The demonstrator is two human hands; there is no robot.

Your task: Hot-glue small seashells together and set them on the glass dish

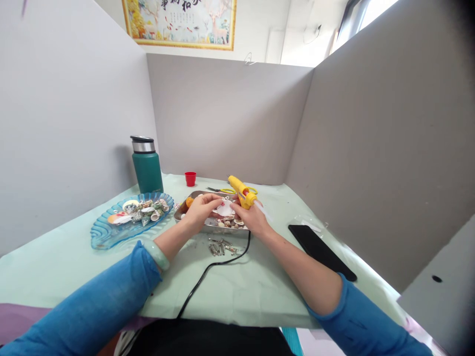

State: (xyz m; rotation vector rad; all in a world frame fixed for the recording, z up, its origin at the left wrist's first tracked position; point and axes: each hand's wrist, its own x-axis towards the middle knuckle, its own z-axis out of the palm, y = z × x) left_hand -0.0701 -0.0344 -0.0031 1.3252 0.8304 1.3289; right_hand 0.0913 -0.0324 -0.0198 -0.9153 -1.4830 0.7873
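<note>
Above a metal tray (210, 229) of shells, a small white piece (224, 207) with a red spot is held between both hands. My left hand (202, 210) pinches its left side, fingers closed. The thumb of my right hand (252, 215) touches its right edge, while that hand's fingers are wrapped round a yellow glue gun (239, 187). The gun points up and to the left, with a clear glue stick at its rear end. Whether the white piece is a shell, I cannot tell.
A blue glass dish (107, 237) of shells and a green bottle (146, 168) stand left. Behind are a red cup (190, 179) and scissors (224, 190). Metal clips (221, 247) and a black cord (208, 269) lie in front, a black phone (321, 252) right. Grey partitions surround the table.
</note>
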